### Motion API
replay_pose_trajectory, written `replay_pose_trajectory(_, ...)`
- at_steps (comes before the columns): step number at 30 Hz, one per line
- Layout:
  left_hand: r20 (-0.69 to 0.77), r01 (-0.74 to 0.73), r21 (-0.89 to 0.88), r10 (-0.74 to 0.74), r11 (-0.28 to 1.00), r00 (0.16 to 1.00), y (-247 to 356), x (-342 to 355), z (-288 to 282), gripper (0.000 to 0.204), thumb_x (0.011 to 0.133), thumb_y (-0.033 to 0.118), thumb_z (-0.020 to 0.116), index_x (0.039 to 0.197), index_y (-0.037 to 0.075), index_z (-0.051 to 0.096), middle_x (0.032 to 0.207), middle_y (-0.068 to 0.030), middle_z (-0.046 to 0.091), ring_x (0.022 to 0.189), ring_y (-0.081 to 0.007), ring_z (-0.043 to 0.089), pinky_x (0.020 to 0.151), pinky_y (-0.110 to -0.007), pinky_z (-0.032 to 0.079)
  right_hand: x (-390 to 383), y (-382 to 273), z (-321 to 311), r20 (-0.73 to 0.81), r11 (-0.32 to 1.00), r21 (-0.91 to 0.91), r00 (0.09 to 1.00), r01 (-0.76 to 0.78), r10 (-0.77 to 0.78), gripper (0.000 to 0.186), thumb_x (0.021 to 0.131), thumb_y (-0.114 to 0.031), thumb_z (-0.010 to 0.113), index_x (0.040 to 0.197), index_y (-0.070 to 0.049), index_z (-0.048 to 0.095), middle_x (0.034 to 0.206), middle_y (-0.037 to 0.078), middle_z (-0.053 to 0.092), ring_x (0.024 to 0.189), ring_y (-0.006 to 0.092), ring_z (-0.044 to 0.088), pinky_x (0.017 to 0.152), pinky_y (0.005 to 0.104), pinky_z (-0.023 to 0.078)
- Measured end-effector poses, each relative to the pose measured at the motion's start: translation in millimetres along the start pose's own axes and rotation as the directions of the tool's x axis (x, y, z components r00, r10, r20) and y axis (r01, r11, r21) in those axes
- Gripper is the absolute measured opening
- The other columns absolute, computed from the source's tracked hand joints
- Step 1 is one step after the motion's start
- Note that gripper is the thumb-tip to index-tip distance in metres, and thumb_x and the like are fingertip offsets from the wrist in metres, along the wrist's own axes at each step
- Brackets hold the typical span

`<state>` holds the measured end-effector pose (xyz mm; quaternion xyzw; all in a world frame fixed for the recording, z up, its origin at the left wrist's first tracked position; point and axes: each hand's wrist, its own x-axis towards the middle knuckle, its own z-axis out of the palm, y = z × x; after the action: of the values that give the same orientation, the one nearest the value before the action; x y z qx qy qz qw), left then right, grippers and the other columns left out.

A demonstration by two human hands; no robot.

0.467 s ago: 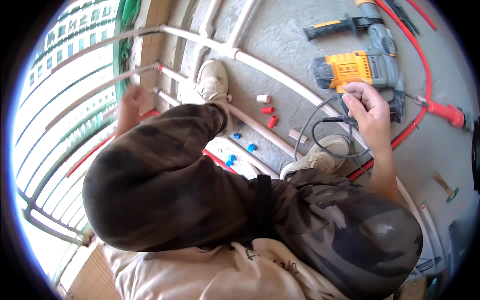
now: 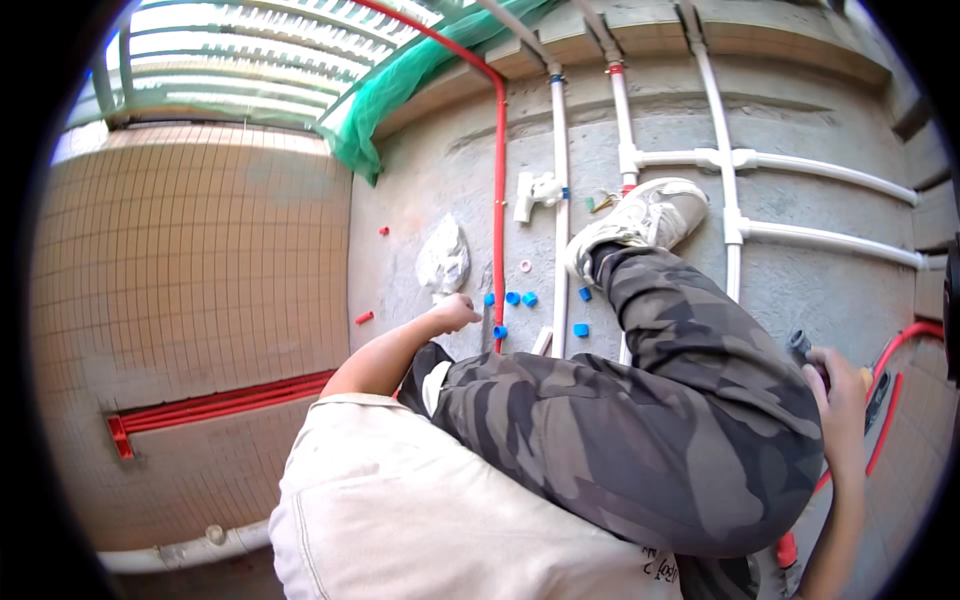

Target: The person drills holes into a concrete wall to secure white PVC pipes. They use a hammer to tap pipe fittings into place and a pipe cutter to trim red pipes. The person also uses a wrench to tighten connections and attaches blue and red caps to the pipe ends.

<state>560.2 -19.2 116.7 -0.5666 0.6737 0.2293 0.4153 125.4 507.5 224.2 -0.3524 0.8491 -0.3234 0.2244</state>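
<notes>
Concrete floor (image 2: 420, 190) lies open leftward toward the tiled wall (image 2: 190, 290). Left hand (image 2: 455, 312), fingers curled, nears five blue caps (image 2: 513, 298); right hand (image 2: 838, 395) fingers grip a dark handle (image 2: 800, 345).

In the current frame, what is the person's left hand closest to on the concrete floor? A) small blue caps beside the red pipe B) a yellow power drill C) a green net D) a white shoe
A: the left hand reaches down right next to the small blue caps lying by the red pipe; whether it touches one cannot be told.
</notes>
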Motion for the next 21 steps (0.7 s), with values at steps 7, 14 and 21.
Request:
replay_pose_trajectory(7, -0.311, -0.251, 0.066, 0.259, 0.966, 0.914, 13, 35, -10, 0.05, 0.083, 0.033, 0.08, 0.121, 0.002, 0.067, 0.108, -0.0176, 0.072, 0.105, -0.0322, 0.069, 0.089, -0.042, 0.054, 120, -32, 45, 0.132, 0.99, 0.135, 0.99, 0.028, -0.046, 0.022, 0.091, -0.009, 0.066, 0.11, 0.002, 0.065, 0.087, 0.021, 0.066, 0.082, 0.034, 0.066, 0.076, 0.0431, 0.051)
replay_pose_trajectory(14, -0.545, -0.631, 0.347, 0.697, 0.693, 0.466, 189, 25, -54, 0.062, 0.085, 0.016, 0.068, 0.144, 0.008, 0.05, 0.135, -0.0258, 0.057, 0.123, -0.0434, 0.058, 0.103, -0.049, 0.05, 82, 44, 38, 0.255, 1.0, -0.021, 0.967, 0.012, -0.007, 0.028, 0.091, -0.011, 0.066, 0.114, 0.004, 0.064, 0.089, 0.014, 0.063, 0.076, 0.0247, 0.061, 0.074, 0.0356, 0.05)
replay_pose_trajectory(21, -0.453, -0.547, 0.447, 0.706, 0.708, 0.544, 226, 45, -64, 0.075, 0.083, 0.023, 0.075, 0.152, 0.023, 0.045, 0.137, -0.0267, 0.052, 0.128, -0.0521, 0.049, 0.103, -0.056, 0.05, 44, 68, -23, -0.076, 0.886, 0.287, 0.913, -0.365, 0.4, 0.03, 0.095, -0.018, 0.063, 0.119, 0.0, 0.066, 0.087, 0.001, 0.06, 0.071, 0.0083, 0.057, 0.061, 0.025, 0.044)
